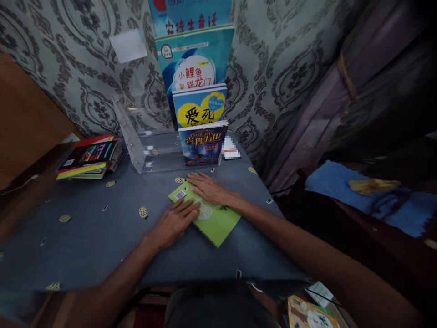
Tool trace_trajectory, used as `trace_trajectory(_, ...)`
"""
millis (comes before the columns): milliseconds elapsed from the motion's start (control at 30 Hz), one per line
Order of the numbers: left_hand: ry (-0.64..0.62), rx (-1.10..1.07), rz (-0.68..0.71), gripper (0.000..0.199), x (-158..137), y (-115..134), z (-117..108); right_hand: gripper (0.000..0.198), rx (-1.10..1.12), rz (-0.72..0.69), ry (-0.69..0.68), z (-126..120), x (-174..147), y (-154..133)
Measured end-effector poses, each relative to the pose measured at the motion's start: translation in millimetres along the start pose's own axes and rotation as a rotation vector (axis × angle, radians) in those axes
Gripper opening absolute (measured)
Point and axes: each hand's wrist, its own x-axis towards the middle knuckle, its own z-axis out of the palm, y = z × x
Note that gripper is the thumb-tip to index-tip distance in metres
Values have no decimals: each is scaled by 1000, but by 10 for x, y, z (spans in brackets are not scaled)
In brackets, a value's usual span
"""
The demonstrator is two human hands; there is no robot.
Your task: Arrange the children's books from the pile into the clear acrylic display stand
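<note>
A green book (218,226) lies at a slant on the dark blue tablecloth, back cover up, with a white barcode at its far left corner. My left hand (177,219) rests flat across its left edge, fingers stretched out on the cover. Along the far edge lies my right hand (212,189), also flat, fingers extended toward the barcode corner. Neither hand is wrapped round anything. Behind the book stands a clear stepped rack (160,155) holding several upright books, the front one a dark blue book (203,146).
A stack of books (89,157) sits at the table's left rear. The tablecloth (129,237) has a pineapple print. To the right, a blue cloth (341,184) lies on a separate dark surface. An orange book (309,314) is below the table's front edge. Patterned curtains hang behind.
</note>
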Motion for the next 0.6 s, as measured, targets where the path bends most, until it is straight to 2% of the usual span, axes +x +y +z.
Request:
trace_trajectory(100, -2, -8, -8, 66, -36, -37, 62, 53, -87, 54, 20, -19, 10, 137)
trace_trajectory(300, 61, -31, -27, 63, -46, -41, 102, 58, -252, 92, 26, -13, -148, 43)
trace_trajectory(600, 77, -44, -27, 66, -37, -38, 84, 58, -282, 96, 94, -46, -820, -78)
